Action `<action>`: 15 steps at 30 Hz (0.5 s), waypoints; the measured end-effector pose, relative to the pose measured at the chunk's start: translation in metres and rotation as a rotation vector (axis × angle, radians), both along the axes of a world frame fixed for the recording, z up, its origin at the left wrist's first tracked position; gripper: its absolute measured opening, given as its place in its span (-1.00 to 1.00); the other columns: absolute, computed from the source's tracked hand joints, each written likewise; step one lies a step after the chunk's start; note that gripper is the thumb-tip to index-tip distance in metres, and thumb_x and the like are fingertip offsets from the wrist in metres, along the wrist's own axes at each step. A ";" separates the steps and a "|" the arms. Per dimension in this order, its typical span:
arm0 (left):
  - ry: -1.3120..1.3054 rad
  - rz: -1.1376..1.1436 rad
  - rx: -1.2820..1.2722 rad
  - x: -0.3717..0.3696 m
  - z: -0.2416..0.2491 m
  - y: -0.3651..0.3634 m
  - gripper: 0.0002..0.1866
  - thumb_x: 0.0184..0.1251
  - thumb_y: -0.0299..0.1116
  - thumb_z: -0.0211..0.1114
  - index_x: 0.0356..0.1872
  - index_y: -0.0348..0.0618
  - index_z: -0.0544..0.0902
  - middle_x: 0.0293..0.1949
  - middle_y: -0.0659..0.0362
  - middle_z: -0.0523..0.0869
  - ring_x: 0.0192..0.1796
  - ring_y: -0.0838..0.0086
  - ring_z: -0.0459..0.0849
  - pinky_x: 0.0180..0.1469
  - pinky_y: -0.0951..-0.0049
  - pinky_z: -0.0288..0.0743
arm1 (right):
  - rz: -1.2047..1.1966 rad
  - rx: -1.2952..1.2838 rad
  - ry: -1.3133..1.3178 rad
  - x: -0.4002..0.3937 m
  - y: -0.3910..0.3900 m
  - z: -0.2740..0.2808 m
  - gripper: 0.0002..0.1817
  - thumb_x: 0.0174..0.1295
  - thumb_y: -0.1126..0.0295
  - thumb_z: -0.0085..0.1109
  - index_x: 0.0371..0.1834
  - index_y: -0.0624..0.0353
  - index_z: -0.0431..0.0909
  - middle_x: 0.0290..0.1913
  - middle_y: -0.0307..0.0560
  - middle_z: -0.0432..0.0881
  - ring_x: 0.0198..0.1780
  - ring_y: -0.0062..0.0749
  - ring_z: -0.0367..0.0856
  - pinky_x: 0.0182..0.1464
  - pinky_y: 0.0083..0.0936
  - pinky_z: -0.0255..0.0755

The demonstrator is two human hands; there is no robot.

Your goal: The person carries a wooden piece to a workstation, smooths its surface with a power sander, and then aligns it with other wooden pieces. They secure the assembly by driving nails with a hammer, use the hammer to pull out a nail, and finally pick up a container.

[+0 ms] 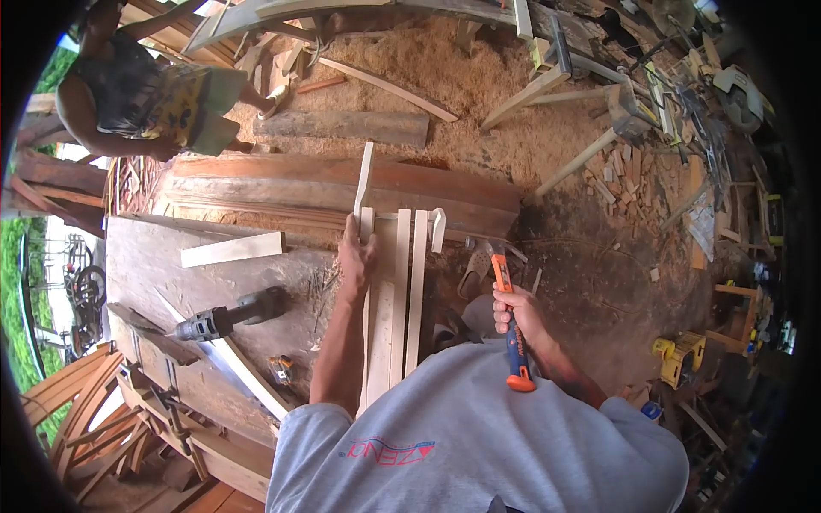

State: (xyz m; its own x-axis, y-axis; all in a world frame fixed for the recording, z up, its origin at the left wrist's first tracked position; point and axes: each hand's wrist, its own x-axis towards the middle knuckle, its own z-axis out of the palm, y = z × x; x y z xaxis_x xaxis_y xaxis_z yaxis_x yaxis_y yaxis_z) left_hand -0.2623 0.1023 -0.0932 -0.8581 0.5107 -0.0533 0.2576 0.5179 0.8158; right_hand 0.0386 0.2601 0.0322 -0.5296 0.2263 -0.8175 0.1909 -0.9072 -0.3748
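My right hand (517, 313) is closed around a hammer (516, 349) with an orange and dark blue handle, its head pointing away from my body. My left hand (357, 255) grips the end of a pale wooden slat (368, 224), where a short upright piece of wood (364, 175) meets it. Beside that slat, a wider pale board (386, 299) and narrow strips (417, 282) run lengthwise toward my chest. A small wooden end piece (439, 229) sits at the far right corner of these strips. The hammer head is apart from the wood.
On the workbench (145, 265) to the left lie a cordless drill (224, 321), a loose wood block (233, 250) and a long pale strip (252, 376). Another person (141, 94) stands upper left. Sawdust (410, 64) and offcuts cover the floor; a yellow case (682, 357) stands right.
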 end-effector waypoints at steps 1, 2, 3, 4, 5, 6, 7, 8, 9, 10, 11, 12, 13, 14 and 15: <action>0.040 -0.009 0.029 0.006 -0.003 0.003 -0.30 0.15 -0.39 0.35 0.36 -0.37 0.38 -0.24 -0.26 0.69 -0.31 -0.04 0.68 -0.21 0.12 0.54 | -0.001 0.032 -0.001 -0.011 -0.006 0.004 -0.85 0.41 0.42 0.10 -0.02 -0.02 0.41 -0.49 -0.40 0.36 -0.59 -0.73 0.32 -0.58 -0.63 0.27; 0.077 -0.020 0.059 0.013 -0.008 0.008 -0.30 0.14 -0.39 0.36 0.35 -0.35 0.39 -0.23 -0.27 0.70 -0.29 -0.07 0.69 -0.21 0.09 0.54 | 0.013 0.085 -0.001 -0.025 -0.012 0.012 -0.85 0.41 0.42 0.10 -0.02 0.01 0.41 -0.48 -0.38 0.36 -0.58 -0.71 0.33 -0.58 -0.62 0.28; 0.014 -0.012 0.063 0.018 -0.003 0.015 -0.32 0.16 -0.41 0.35 0.35 -0.32 0.39 -0.17 -0.27 0.70 -0.27 -0.10 0.69 -0.20 0.07 0.54 | 0.033 0.106 -0.010 -0.032 -0.014 0.010 -0.84 0.40 0.42 0.11 -0.01 0.02 0.42 -0.48 -0.37 0.36 -0.58 -0.70 0.33 -0.58 -0.61 0.29; 0.007 -0.022 0.062 0.021 0.003 0.016 -0.32 0.16 -0.41 0.35 0.35 -0.32 0.39 -0.17 -0.27 0.70 -0.27 -0.10 0.69 -0.20 0.07 0.54 | 0.053 0.126 -0.024 -0.034 -0.013 0.009 -0.83 0.40 0.41 0.12 0.00 0.03 0.42 -0.47 -0.36 0.36 -0.58 -0.70 0.34 -0.57 -0.61 0.30; 0.002 -0.032 0.021 0.022 0.008 0.016 -0.33 0.17 -0.42 0.34 0.35 -0.33 0.39 -0.12 -0.28 0.69 -0.22 -0.11 0.69 -0.17 0.08 0.55 | 0.045 0.129 -0.035 -0.031 -0.007 0.009 -0.83 0.40 0.41 0.12 0.00 0.03 0.42 -0.47 -0.36 0.36 -0.58 -0.70 0.34 -0.57 -0.61 0.30; -0.007 -0.041 -0.021 0.024 0.013 0.016 -0.34 0.18 -0.44 0.32 0.34 -0.34 0.38 -0.08 -0.29 0.69 -0.17 -0.12 0.70 -0.14 0.08 0.55 | 0.046 0.105 0.005 -0.024 0.001 0.012 -0.86 0.39 0.41 0.13 -0.07 0.04 0.40 -0.47 -0.33 0.38 -0.57 -0.67 0.36 -0.56 -0.58 0.32; 0.094 -0.035 0.089 0.024 0.000 0.015 -0.36 0.19 -0.48 0.30 0.34 -0.39 0.37 -0.01 -0.29 0.67 -0.07 -0.11 0.70 -0.06 0.12 0.56 | 0.048 0.081 0.045 -0.016 0.008 0.014 -0.87 0.38 0.41 0.14 -0.15 0.05 0.37 -0.46 -0.31 0.40 -0.55 -0.64 0.38 -0.55 -0.55 0.34; 0.181 -0.061 0.161 0.022 -0.015 0.014 -0.37 0.28 -0.47 0.28 0.35 -0.53 0.33 -0.10 -0.28 0.70 -0.13 0.20 0.74 -0.05 0.28 0.58 | -0.001 0.099 0.010 -0.006 0.011 0.016 -0.85 0.37 0.41 0.15 -0.11 0.05 0.37 -0.46 -0.31 0.40 -0.57 -0.64 0.38 -0.57 -0.55 0.34; 0.178 -0.070 0.154 0.020 -0.015 0.013 -0.37 0.27 -0.46 0.27 0.34 -0.54 0.34 -0.12 -0.28 0.70 -0.16 0.21 0.73 -0.08 0.29 0.58 | -0.085 0.171 -0.069 0.002 0.013 0.016 -0.85 0.37 0.40 0.15 -0.11 0.04 0.37 -0.47 -0.31 0.39 -0.58 -0.64 0.37 -0.58 -0.55 0.33; 0.178 -0.079 0.146 0.020 -0.015 0.011 -0.37 0.27 -0.46 0.27 0.34 -0.55 0.34 -0.13 -0.27 0.71 -0.20 0.21 0.72 -0.10 0.30 0.58 | -0.168 0.242 -0.147 0.010 0.016 0.014 -0.85 0.38 0.40 0.15 -0.10 0.04 0.37 -0.48 -0.31 0.39 -0.59 -0.65 0.36 -0.60 -0.55 0.32; 0.171 -0.079 0.143 0.021 -0.015 0.011 -0.37 0.27 -0.46 0.27 0.34 -0.55 0.34 -0.13 -0.27 0.71 -0.20 0.21 0.72 -0.10 0.30 0.58 | -0.250 0.318 -0.205 0.022 0.022 -0.002 -0.87 0.38 0.40 0.13 -0.14 0.02 0.36 -0.49 -0.31 0.39 -0.60 -0.64 0.36 -0.61 -0.53 0.32; 0.216 -0.081 0.153 0.021 -0.014 0.011 -0.38 0.27 -0.46 0.26 0.34 -0.53 0.35 -0.16 -0.26 0.71 -0.25 0.24 0.71 -0.15 0.31 0.57 | -0.363 0.338 -0.276 0.030 0.030 -0.019 -0.86 0.35 0.43 0.11 -0.17 0.00 0.34 -0.50 -0.31 0.39 -0.61 -0.63 0.36 -0.62 -0.52 0.32; 0.263 -0.086 0.161 0.021 -0.014 0.011 -0.38 0.26 -0.47 0.25 0.34 -0.50 0.36 -0.19 -0.25 0.71 -0.30 0.26 0.69 -0.21 0.31 0.56 | -0.454 0.318 -0.288 0.035 0.038 -0.046 -0.86 0.33 0.44 0.10 -0.18 -0.01 0.32 -0.50 -0.31 0.39 -0.62 -0.61 0.36 -0.62 -0.51 0.34; 0.264 -0.094 0.156 0.021 -0.016 0.008 -0.38 0.26 -0.47 0.25 0.34 -0.50 0.36 -0.19 -0.25 0.71 -0.30 0.26 0.69 -0.21 0.31 0.56 | -0.549 0.295 -0.300 0.038 0.042 -0.064 -0.85 0.31 0.45 0.10 -0.20 -0.01 0.31 -0.51 -0.32 0.39 -0.62 -0.60 0.36 -0.62 -0.50 0.35; 0.289 -0.092 0.134 0.019 -0.020 0.007 -0.38 0.25 -0.46 0.26 0.34 -0.47 0.37 -0.22 -0.23 0.71 -0.34 0.27 0.67 -0.25 0.31 0.54 | -0.480 0.314 -0.267 0.027 0.032 -0.060 -0.84 0.29 0.46 0.09 -0.20 -0.01 0.30 -0.51 -0.31 0.39 -0.63 -0.60 0.36 -0.62 -0.49 0.36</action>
